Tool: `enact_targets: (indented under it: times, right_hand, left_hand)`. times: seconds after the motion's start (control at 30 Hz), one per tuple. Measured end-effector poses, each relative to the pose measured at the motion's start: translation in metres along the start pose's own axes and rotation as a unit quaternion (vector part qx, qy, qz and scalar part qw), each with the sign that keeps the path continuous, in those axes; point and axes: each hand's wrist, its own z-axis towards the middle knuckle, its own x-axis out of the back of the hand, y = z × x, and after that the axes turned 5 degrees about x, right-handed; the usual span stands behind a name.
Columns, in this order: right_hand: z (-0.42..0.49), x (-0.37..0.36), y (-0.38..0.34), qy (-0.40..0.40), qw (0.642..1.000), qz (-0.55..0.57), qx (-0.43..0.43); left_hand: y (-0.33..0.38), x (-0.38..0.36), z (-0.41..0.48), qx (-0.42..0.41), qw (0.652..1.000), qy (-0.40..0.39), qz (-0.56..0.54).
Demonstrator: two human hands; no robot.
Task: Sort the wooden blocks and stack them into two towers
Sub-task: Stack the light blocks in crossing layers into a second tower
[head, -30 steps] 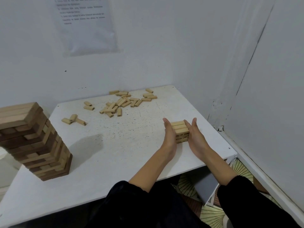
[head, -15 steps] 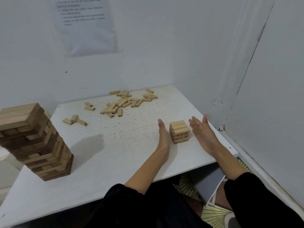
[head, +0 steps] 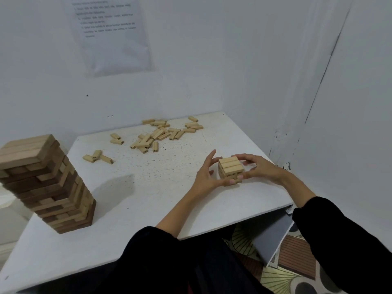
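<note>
At centre right of the frame, the small stack [head: 230, 169] of pale blocks sits on the white tabletop [head: 148, 198], each grip of the left hand [head: 206, 177] and right hand [head: 258, 168] pinching its sides, with the tall tower [head: 46, 183] at far left.

A white rectangular tabletop [head: 161, 200], flecked with small dark specks across its middle, carries everything. On its left side stands a tall tower [head: 48, 183] of larger light and dark brown wooden blocks, its layers unevenly aligned, with a shadow falling to its right. Near the right edge sits a small stack [head: 230, 167] of pale wooden blocks, three blocks across its top layer. Along the far edge lies a loose scatter [head: 161, 134] of pale small blocks, some overlapping. Two blocks [head: 116, 139] lie just left of it, and three touching blocks [head: 97, 158] lie further left, nearer the tower.
</note>
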Motion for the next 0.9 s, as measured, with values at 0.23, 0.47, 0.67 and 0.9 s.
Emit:
enact_targets:
  times: [0.23, 0.47, 0.67, 0.9]
  right_hand:
    - [0.006, 0.000, 0.008, 0.002, 1.000, 0.018, 0.007]
    - [0.007, -0.005, 0.013, 0.030, 0.999, 0.025, 0.018]
    - [0.006, -0.007, 0.016, 0.031, 0.999, 0.014, 0.029]
    - [0.005, 0.002, 0.017, -0.017, 1.000, 0.003, 0.009]
  left_hand:
    - [-0.003, -0.004, 0.009, -0.012, 0.999, 0.035, -0.001]
    - [-0.005, -0.006, 0.008, -0.011, 0.999, 0.036, -0.001]
    - [-0.004, -0.006, 0.007, -0.009, 0.999, 0.033, -0.003]
    - [-0.006, -0.002, 0.007, 0.011, 1.000, 0.024, 0.000]
